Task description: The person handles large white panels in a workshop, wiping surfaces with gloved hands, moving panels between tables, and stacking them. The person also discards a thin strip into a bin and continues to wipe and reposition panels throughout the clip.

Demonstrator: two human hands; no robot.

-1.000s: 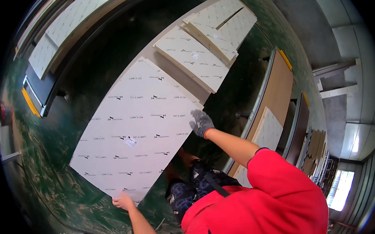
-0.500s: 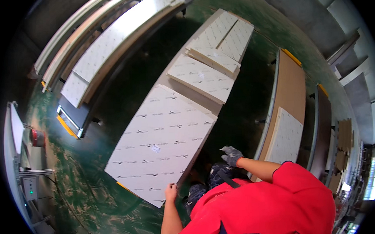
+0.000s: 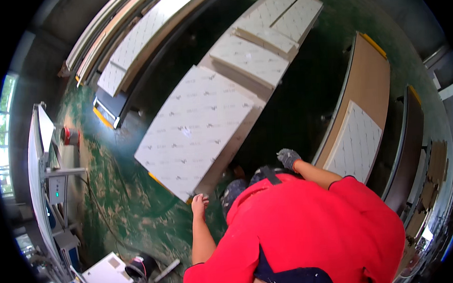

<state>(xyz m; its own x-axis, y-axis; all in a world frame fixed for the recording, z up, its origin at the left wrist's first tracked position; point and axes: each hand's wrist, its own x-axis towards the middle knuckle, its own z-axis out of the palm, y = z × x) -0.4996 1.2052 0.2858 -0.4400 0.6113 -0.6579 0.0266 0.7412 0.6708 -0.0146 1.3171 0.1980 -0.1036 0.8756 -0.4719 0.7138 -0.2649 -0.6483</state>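
Observation:
A large white patterned board [image 3: 190, 125] lies on top of a long stack, its near corner close to my left hand [image 3: 200, 205]. This bare hand has its fingers curled together by that corner; what they hold, if anything, is too small to make out. My right hand [image 3: 288, 159] wears a grey glove. It hovers off the stack's right side with loosely stretched fingers and nothing in them. Farther up the same stack are a smaller white board [image 3: 251, 62] and a narrow board [image 3: 268, 40].
To the right stands a low table with a brown panel [image 3: 368, 77] and a smaller white board [image 3: 355, 143]. More long boards [image 3: 146, 36] lie on a rack at the far left. A machine with a control box [image 3: 57, 190] stands left, and a red bucket [image 3: 70, 136] is beyond it.
My view has shifted, so the stack appears higher. My left hand has moved from the board's right edge to just off its near corner. My right hand stays out to the side.

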